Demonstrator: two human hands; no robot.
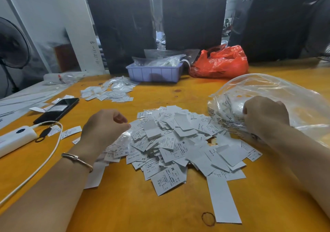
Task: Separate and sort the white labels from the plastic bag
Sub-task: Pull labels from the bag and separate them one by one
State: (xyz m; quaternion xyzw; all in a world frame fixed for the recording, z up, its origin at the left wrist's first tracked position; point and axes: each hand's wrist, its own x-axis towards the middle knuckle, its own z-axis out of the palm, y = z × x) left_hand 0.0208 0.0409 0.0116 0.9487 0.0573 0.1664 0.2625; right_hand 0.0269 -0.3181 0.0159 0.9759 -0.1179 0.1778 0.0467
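A big heap of white labels (178, 146) printed with sizes lies on the yellow table (135, 212) in front of me. My left hand (105, 126) rests on the heap's left edge, fingers curled loosely; whether it holds a label I cannot tell. At the right, my right hand (264, 115) grips the crumpled edge of a clear plastic bag (278, 92), which lies puffed up with several labels still inside. A smaller pile of labels (107, 93) sits further back on the left.
A lilac bin (153, 73) with clear packets and a red plastic bag (221, 62) stand at the back. A black phone (57, 109), a white power bank (16, 139) with its cable and a rubber band (208, 219) lie on the table. Dark wrapped bundles rise behind.
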